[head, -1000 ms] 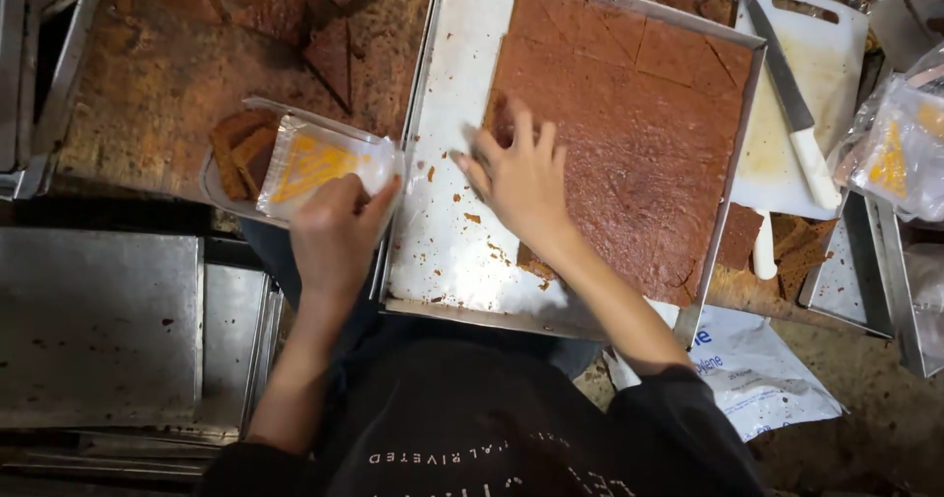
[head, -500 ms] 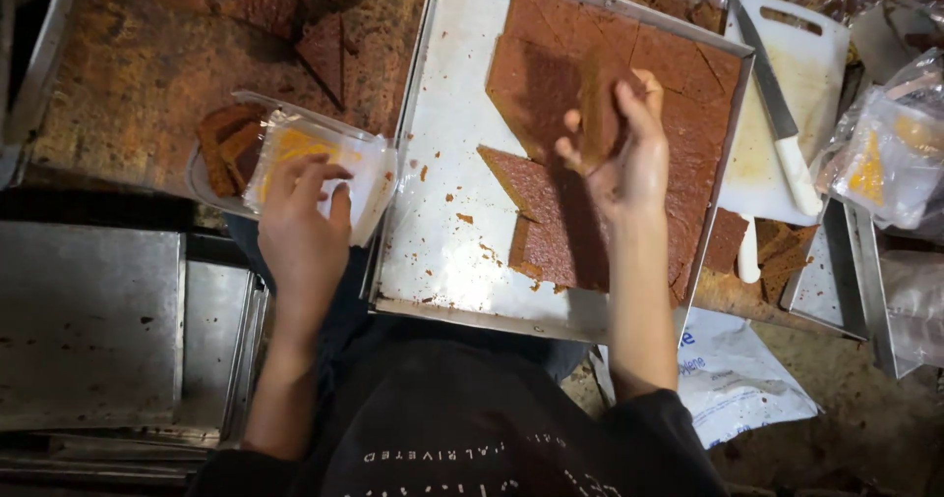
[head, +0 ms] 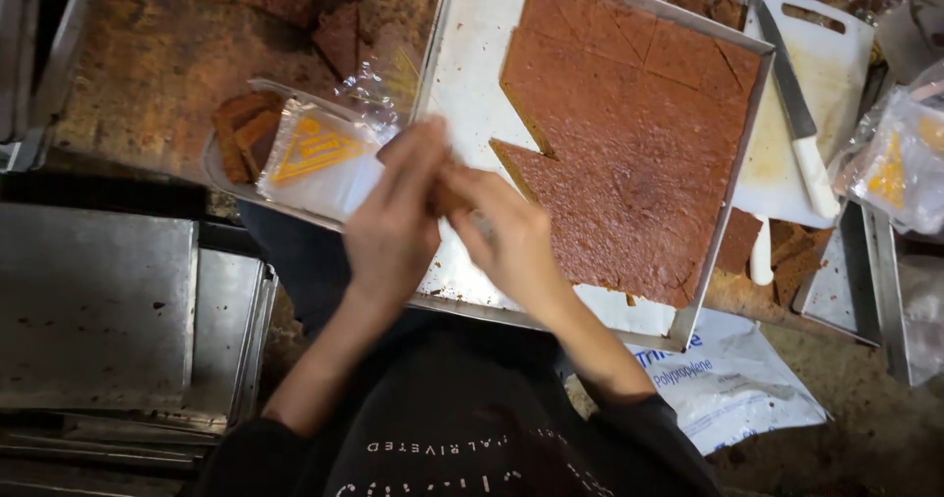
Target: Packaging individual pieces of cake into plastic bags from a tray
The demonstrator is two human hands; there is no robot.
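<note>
A large metal baking tray (head: 462, 55) holds a brown slab of cake (head: 639, 153) scored into triangles, with a notch where pieces are gone. My left hand (head: 398, 217) and my right hand (head: 511, 236) meet over the tray's near-left part, both closed around a brown cake piece (head: 447, 200) that is mostly hidden between the fingers. Just left of my hands lies a clear plastic bag with a yellow triangle print (head: 315, 158), resting on a small tray with brown cake pieces (head: 244, 128) inside.
A white cutting board (head: 836, 84) with a white-handled knife (head: 798, 133) lies right of the tray. More printed bags (head: 900, 168) sit at far right. Empty metal trays (head: 93, 305) stack at lower left. A white plastic sack (head: 733, 379) lies below the tray.
My right hand lifted a triangular cake piece off the slab and carried it left. My left hand left the bag and came to meet it; both now hold the piece.
</note>
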